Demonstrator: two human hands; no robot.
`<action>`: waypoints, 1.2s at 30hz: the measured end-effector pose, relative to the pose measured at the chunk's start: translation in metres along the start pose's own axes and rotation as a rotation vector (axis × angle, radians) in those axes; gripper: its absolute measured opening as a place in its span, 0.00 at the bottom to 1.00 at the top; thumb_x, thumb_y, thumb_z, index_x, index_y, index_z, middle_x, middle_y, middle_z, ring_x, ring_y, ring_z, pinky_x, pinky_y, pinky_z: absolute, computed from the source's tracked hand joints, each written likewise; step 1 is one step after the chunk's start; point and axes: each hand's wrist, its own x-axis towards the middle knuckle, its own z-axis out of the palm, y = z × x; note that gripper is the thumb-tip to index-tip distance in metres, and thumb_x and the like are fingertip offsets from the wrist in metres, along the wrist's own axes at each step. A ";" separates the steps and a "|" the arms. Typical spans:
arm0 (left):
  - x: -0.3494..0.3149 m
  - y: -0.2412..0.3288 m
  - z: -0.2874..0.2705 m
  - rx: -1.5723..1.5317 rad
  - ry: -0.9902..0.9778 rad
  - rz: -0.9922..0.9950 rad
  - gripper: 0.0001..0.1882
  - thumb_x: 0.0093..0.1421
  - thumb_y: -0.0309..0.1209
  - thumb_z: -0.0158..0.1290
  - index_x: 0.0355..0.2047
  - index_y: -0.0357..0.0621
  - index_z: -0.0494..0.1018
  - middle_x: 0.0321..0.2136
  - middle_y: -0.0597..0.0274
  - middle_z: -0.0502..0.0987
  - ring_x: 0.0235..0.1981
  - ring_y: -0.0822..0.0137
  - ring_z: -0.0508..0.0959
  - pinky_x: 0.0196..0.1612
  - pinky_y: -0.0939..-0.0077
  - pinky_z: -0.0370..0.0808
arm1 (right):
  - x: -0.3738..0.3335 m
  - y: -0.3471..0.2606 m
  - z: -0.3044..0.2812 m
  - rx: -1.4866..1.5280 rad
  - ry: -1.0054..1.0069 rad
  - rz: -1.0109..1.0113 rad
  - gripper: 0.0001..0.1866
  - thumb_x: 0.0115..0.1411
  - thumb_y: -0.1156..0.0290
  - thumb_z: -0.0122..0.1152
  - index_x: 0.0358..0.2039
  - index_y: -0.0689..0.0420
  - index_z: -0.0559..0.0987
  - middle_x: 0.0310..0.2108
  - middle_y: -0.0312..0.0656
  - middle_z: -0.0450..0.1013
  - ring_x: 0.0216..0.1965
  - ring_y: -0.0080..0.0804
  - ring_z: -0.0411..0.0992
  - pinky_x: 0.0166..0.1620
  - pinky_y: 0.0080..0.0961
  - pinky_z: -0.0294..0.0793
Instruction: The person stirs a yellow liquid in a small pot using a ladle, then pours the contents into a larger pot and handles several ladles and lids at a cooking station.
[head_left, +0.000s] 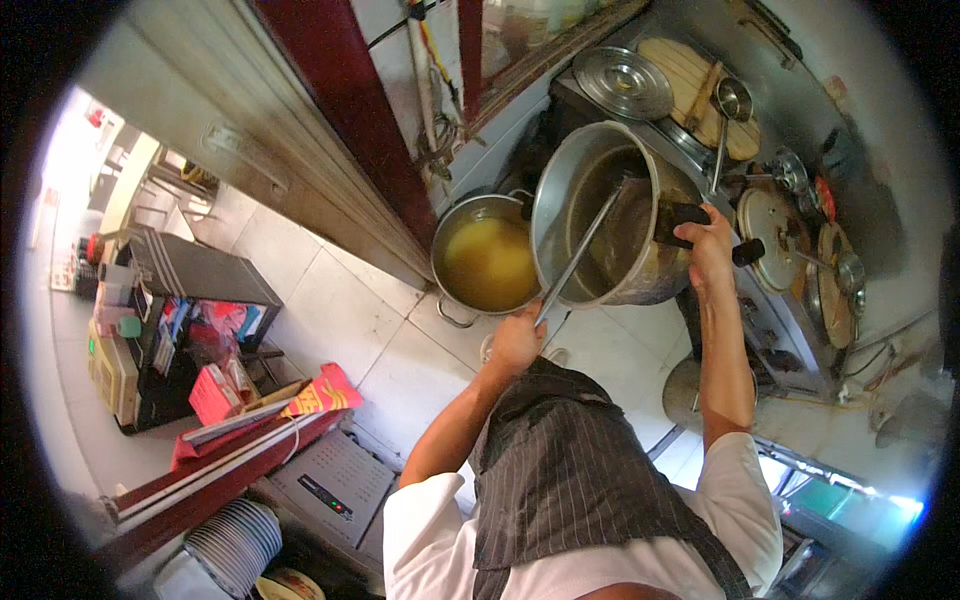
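My right hand [710, 245] is closed round the black handle of a large aluminium pot [555, 190]. The pot is tilted, its mouth facing left. Brownish liquid or residue shows on its inner wall. In my left hand [518, 340] is a long-handled metal utensil [578, 265], which reaches up into the tilted pot. The working end of the utensil cannot be made out. Beside the tilted pot, at its lower left, a two-handled metal stockpot [440, 262] stands on the floor, partly filled with cloudy yellow broth [490, 262].
A steel counter [785, 325] at the right bears a metal lid [625, 82], a round wooden board [680, 62], a ladle [733, 100] and covered pots [775, 240]. A sliding door [300, 150] stands left of the stockpot. Stacked plates [235, 545] sit lower left. The floor [345, 300] is tiled.
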 end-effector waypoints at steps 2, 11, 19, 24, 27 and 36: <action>-0.003 -0.002 0.012 -0.067 -0.013 -0.006 0.11 0.50 0.27 0.47 0.36 0.42 0.66 0.22 0.46 0.73 0.26 0.44 0.73 0.28 0.56 0.68 | -0.009 -0.011 0.020 -0.073 -0.001 -0.010 0.38 0.42 0.81 0.56 0.54 0.71 0.54 0.32 0.51 0.69 0.37 0.36 0.68 0.47 0.29 0.61; 0.004 -0.005 0.042 -0.240 -0.002 0.024 0.15 0.48 0.24 0.48 0.37 0.41 0.59 0.18 0.44 0.71 0.24 0.44 0.74 0.26 0.54 0.68 | -0.037 -0.013 0.078 -0.382 -0.091 -0.263 0.35 0.41 0.81 0.58 0.51 0.75 0.57 0.40 0.49 0.65 0.37 0.33 0.66 0.43 0.24 0.62; 0.003 -0.008 0.047 -0.374 -0.060 0.020 0.18 0.49 0.25 0.49 0.38 0.36 0.56 0.18 0.39 0.70 0.24 0.40 0.72 0.26 0.50 0.67 | -0.073 -0.008 0.125 -0.501 -0.089 -0.516 0.13 0.41 0.81 0.53 0.30 0.67 0.66 0.27 0.41 0.66 0.30 0.24 0.62 0.35 0.19 0.64; 0.001 -0.014 0.037 -0.389 -0.082 -0.023 0.21 0.46 0.23 0.48 0.40 0.33 0.56 0.19 0.37 0.70 0.24 0.38 0.71 0.27 0.49 0.67 | -0.086 -0.013 0.142 -0.659 -0.129 -0.520 0.13 0.41 0.80 0.53 0.31 0.67 0.66 0.26 0.41 0.67 0.30 0.24 0.62 0.37 0.20 0.64; -0.001 -0.021 0.034 -0.420 -0.059 -0.008 0.20 0.45 0.22 0.47 0.39 0.33 0.56 0.19 0.37 0.71 0.24 0.38 0.71 0.27 0.49 0.67 | -0.086 -0.012 0.149 -0.661 -0.169 -0.486 0.14 0.41 0.80 0.54 0.31 0.67 0.66 0.27 0.42 0.67 0.31 0.25 0.63 0.38 0.22 0.64; -0.001 -0.035 0.015 -0.459 -0.078 -0.052 0.18 0.44 0.20 0.46 0.37 0.33 0.56 0.18 0.37 0.70 0.24 0.38 0.71 0.28 0.48 0.66 | -0.083 -0.001 0.170 -0.591 -0.240 -0.477 0.15 0.41 0.80 0.54 0.32 0.69 0.66 0.30 0.44 0.66 0.33 0.27 0.62 0.40 0.22 0.64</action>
